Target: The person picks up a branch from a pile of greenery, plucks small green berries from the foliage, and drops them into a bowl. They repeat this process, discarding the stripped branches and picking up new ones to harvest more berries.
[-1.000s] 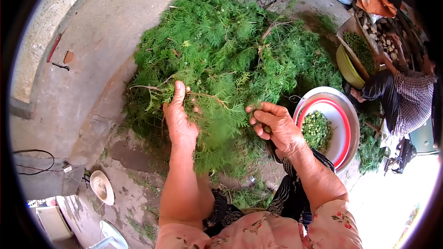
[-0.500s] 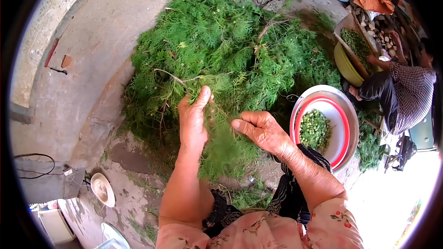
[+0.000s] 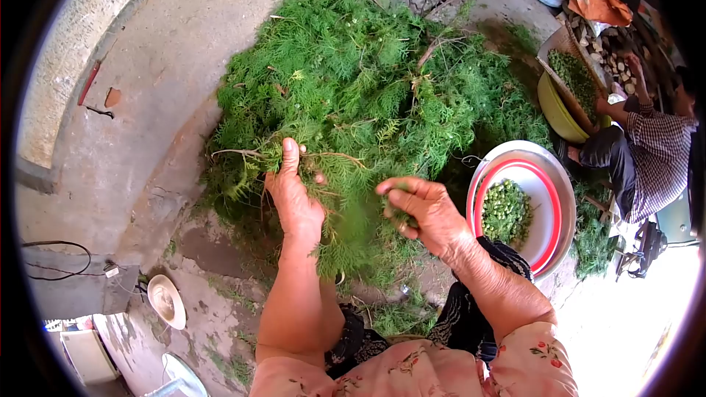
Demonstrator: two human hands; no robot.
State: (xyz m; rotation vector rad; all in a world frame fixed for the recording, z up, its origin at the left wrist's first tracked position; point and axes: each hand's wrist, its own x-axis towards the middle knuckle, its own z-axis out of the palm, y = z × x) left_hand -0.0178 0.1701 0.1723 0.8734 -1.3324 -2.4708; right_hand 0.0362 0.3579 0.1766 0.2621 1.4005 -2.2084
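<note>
My left hand (image 3: 296,198) is closed around a feathery green conifer branch (image 3: 344,246), thumb pointing up along it. The branch's thin brown stem sticks out past the thumb, and its leafy end hangs down, partly blurred. To the right of it, my right hand (image 3: 428,215) has its fingers curled in around a bit of green; small round green pieces show between the fingers, like the cones in the basin. Beyond both hands lies a large heap of cut conifer branches (image 3: 331,59). Right of my right hand, a white basin with a red rim (image 3: 546,209) holds small green cones (image 3: 504,209).
The white basin sits inside a wider metal basin (image 3: 566,235). At the right, another person (image 3: 658,154) sits by a yellow-green tub (image 3: 557,114) with a woven tray (image 3: 573,81) over it. A straw hat (image 3: 166,301) lies at the lower left.
My right hand has come away from the stem and moved slightly right and down, with green pieces now in its fingers. My left hand has shifted a little left with the branch.
</note>
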